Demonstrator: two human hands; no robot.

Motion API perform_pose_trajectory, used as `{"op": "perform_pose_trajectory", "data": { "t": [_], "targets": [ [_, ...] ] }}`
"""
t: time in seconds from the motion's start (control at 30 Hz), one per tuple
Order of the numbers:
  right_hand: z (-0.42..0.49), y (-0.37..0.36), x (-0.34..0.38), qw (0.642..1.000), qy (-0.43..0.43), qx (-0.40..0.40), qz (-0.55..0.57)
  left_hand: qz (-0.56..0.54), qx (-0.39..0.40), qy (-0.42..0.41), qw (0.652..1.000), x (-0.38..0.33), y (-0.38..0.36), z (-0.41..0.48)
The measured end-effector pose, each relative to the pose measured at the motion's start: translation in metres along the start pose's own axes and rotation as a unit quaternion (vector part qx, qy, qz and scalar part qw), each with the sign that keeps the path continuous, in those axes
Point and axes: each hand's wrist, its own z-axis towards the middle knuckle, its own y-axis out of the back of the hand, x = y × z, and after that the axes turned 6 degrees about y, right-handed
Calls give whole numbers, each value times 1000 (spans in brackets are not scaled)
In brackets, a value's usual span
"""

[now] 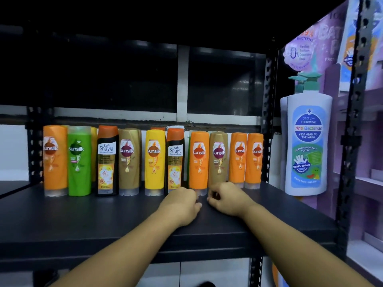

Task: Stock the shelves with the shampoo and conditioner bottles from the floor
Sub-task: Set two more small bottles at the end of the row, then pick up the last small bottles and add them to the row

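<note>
Left grip and right grip curl just before the orange bottle.

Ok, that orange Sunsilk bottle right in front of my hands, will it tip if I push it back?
Probably tippy: the orange Sunsilk bottle is tall and stands on its clear cap, so push low. Its smooth plastic may be slippery. The Shayla bottle and gold bottle stand close either side, so a wobble could knock them.

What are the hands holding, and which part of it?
I cannot tell for sure. The left hand curls at the bottom cap of the orange bottle, the right hand at the bottom of the brown bottle; the fingers hide any grip.
</note>
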Motion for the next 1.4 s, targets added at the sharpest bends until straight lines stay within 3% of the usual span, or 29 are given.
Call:
{"op": "perform_pose_trajectory", "data": {
  "t": [0.17,0.33,0.57,0.83,1.1,1.23,1.4],
  "targets": [
    [-19,7,22,997,-21,71,3,-27,76,-40,996,8,13,-34],
    [-59,17,47,987,-27,161,3,-3,71,-44,997,4,15,-69],
    [-121,12,68,993,27,103,-41,20,-74,-105,991,-3,1,-126],
    [-203,10,77,998,30,31,41,-28,-140,-197,970,-11,-34,-178],
    [-321,-64,57,984,-54,162,50,-84,63,-179,978,-46,-143,-229],
    [-376,-125,43,958,-116,251,77,-112,169,-179,963,-68,-216,-260],
    [-419,-197,20,915,-219,317,122,-141,280,-108,944,-82,-299,-285]
  ]
}}
